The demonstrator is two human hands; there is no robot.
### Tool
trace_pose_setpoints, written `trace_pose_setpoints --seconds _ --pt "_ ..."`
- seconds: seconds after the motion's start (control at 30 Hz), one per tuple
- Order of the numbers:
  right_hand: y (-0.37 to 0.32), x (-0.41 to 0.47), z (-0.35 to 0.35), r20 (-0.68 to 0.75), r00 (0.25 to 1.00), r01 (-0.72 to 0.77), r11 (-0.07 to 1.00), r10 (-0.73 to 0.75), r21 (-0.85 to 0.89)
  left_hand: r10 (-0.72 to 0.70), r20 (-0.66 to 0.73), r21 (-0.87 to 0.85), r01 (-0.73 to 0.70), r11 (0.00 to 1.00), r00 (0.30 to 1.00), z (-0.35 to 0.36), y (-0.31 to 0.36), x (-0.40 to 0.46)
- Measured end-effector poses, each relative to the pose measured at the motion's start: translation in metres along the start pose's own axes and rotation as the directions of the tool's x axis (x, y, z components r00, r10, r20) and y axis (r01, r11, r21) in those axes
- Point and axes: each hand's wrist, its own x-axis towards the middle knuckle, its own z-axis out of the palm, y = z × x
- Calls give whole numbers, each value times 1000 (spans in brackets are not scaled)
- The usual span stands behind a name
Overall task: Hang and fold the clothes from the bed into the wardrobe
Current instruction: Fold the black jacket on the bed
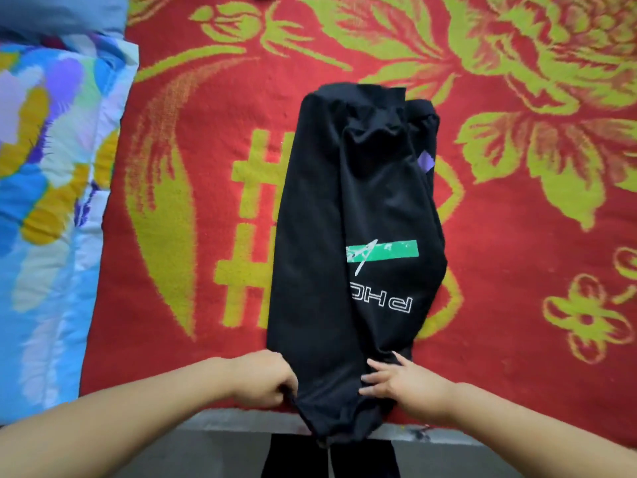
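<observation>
A black T-shirt (327, 219) with a green stripe and white letters lies lengthwise on the bed, its sides folded in to make a long narrow strip. Its near end hangs slightly over the bed's front edge. My left hand (265, 377) grips the near left edge of the shirt with curled fingers. On the near right part of the shirt my right hand (396, 381) rests flat, fingers spread and straight.
A red blanket (517, 270) with yellow-green flowers covers the bed. A blue, white and yellow quilt (51, 184) lies along the left side, with a grey-blue pillow (62, 12) at the far left corner. The grey bed edge (241, 422) runs below my hands.
</observation>
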Motion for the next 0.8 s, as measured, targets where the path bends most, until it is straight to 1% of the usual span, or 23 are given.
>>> trace_pose_setpoints --seconds 0.03,0.07,0.1,0.13,0.2,0.23,0.27,0.3,0.33,0.37,0.4,0.43,0.47,0.5,0.53,0.57,0.6,0.63,0.67,0.7,0.73,0.8 --pt "-1 -9 16 65 997 28 992 -36 121 13 44 -164 -5 986 999 -4 13 -2" --pt "-3 -17 26 79 993 63 967 -85 249 26 91 -324 5 946 996 -8 22 -3" --pt "-3 -22 31 52 993 82 921 -110 380 39 126 -446 21 895 991 -17 24 -4" --pt "0 -31 29 6 998 57 856 -70 514 48 142 -552 39 833 989 -29 24 -2" --pt "15 -40 2 -39 993 -45 672 109 739 -11 102 -717 81 692 995 -60 13 -1" --pt "29 -42 -15 -82 977 -45 566 197 823 -60 80 -769 100 631 995 -77 4 0" --pt "43 -42 -34 -141 950 -9 476 279 880 -131 50 -803 118 584 990 -92 -10 3" --pt "59 -38 -48 -191 899 11 417 393 909 -222 7 -829 129 544 975 -106 -24 9" --pt "71 -34 -63 -225 829 15 381 513 924 -344 -47 -852 142 503 938 -117 -39 16" --pt "78 -27 -76 -247 730 -14 376 637 927 -472 -121 -869 136 475 873 -127 -52 24" --pt "82 -19 -84 -275 623 -70 402 733 913 -593 -217 -863 131 488 775 -132 -60 34" --pt "81 -12 -87 -312 518 -156 448 796 880 -674 -339 -812 158 562 657 -134 -62 43" --pt "74 -7 -89 -388 411 -223 504 825 835 -700 -475 -704 247 666 534 -132 -59 50" --pt "64 -3 -88 -517 300 -280 592 802 755 -661 -621 -563 347 750 421 -126 -51 56" --pt "49 1 -86 -669 214 -323 698 712 639 -560 -759 -407 429 806 333 -117 -39 61" --pt "31 5 -81 -791 190 -358 792 581 495 -426 -856 -259 469 844 294 -104 -22 66" --pt "15 11 -72 -861 243 -370 863 448 344 -302 -901 -132 465 876 313 -87 -5 71" --pt "5 18 -58 -873 345 -368 906 343 211 -202 -905 -21 434 901 375 -67 10 78" --pt "3 23 -43 -849 438 -379 917 294 122 -155 -876 49 404 914 457 -46 20 85" --pt "10 25 -29 -806 503 -405 909 311 98 -162 -842 68 399 914 514 -27 24 91" --pt "24 27 -20 -769 518 -445 886 374 131 -229 -815 22 423 906 532 -14 19 97" --pt "54 27 -11 -683 517 -524 822 516 224 -409 -771 -131 507 852 488 -5 1 106"
